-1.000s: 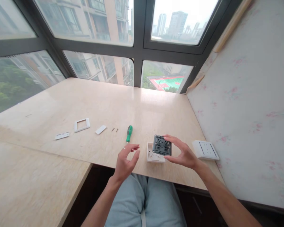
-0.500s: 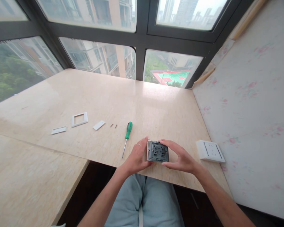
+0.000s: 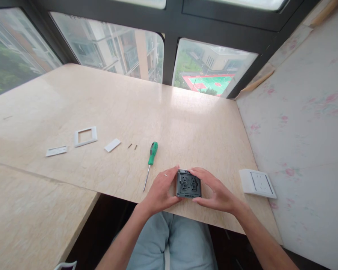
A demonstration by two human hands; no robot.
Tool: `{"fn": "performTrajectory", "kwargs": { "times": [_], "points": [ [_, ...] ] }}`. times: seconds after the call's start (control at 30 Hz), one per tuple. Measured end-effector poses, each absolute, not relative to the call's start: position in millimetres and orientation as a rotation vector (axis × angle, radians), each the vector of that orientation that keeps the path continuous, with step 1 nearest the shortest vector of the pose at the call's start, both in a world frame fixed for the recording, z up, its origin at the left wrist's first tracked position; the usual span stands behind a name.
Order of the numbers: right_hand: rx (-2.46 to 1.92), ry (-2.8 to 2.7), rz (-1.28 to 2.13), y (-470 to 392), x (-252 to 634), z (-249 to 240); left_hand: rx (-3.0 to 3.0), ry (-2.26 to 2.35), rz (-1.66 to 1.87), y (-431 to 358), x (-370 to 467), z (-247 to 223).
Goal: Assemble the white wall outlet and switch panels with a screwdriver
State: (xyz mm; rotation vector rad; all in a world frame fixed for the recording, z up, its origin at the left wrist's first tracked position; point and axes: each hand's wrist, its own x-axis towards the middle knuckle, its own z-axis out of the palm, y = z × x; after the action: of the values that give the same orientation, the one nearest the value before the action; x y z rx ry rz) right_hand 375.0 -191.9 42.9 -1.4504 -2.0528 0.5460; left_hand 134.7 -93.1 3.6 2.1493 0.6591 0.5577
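Observation:
A dark grey wall switch module [image 3: 188,183] with two square mechanisms on its face lies near the front edge of the counter. My left hand [image 3: 162,189] grips its left side, thumb at the near edge and fingers at the far corner. On the right side, my right hand [image 3: 214,189] holds it the same way, thumb below and fingertips on the far edge. The white box seen under it earlier is now covered. Left of my hands lies a green-handled screwdriver [image 3: 152,154], its tip pointing toward me.
Two small screws [image 3: 132,146], a white rocker plate [image 3: 112,145], a white frame [image 3: 85,137] and a narrow white plate [image 3: 56,151] lie to the left. A white socket box [image 3: 257,183] stands by the papered wall at right. Windows line the back.
The grey module has slid left over the white backing, so the two now line up. My view has tilted down slightly. Both hands keep their hold.

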Motion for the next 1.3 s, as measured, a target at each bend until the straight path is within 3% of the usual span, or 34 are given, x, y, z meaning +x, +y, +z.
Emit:
{"fn": "performTrajectory", "kwargs": {
  "times": [1.3],
  "points": [
    [-1.459, -1.769, 0.728, -214, 370, 17, 2.009, 0.626, 0.434, -83, 129, 19]
  ]
}}
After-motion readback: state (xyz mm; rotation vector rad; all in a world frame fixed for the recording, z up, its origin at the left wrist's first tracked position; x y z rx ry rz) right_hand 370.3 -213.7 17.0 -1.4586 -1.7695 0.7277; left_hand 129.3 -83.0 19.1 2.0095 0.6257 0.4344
